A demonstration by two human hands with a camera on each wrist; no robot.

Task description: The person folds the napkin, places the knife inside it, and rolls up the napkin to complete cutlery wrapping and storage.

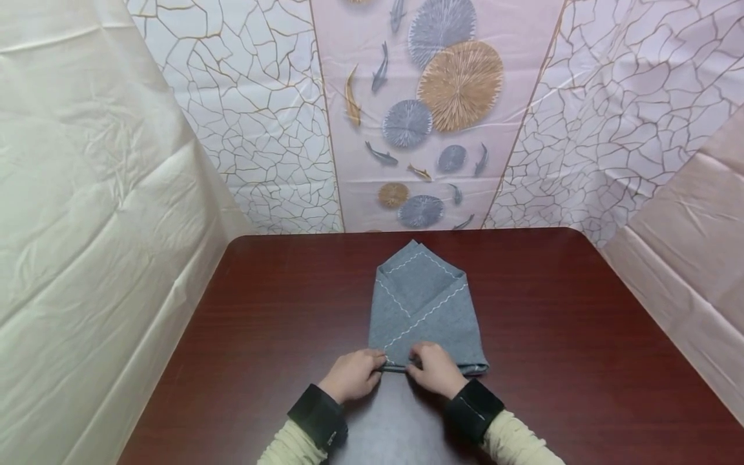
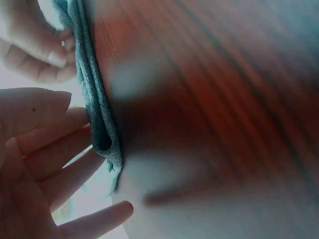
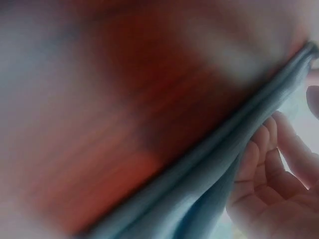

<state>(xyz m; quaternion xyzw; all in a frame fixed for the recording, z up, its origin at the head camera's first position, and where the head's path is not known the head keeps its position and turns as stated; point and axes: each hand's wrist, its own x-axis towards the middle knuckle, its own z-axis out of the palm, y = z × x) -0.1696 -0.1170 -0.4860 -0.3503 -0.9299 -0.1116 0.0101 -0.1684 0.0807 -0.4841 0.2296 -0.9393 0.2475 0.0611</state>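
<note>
A grey folded cloth (image 1: 424, 310) with white zigzag stitching lies flat on the dark red-brown wooden worktop (image 1: 581, 336), its two side flaps crossed over the middle and a pointed tip facing the patterned backdrop (image 1: 442, 97) behind the worktop. Both hands sit at the cloth's near edge, side by side and almost touching. The left hand (image 1: 352, 374) has its fingers curled down onto the near-left corner of the cloth, pinching the layered hem against the worktop. The right hand (image 1: 436, 369) does the same just beside it, its fingers bent over and gripping the same near edge closer to the cloth's middle.

The left wrist view shows the doubled hem of the cloth (image 2: 102, 124) standing on edge against the worktop, with the left fingers (image 2: 55, 149) spread next to it and the other hand's fingertips on the hem farther along. The right wrist view shows the stacked cloth layers (image 3: 219, 164) running diagonally, with the right hand's curled fingers (image 3: 269, 169) tucked under them. Both wrist views are blurred.
</note>
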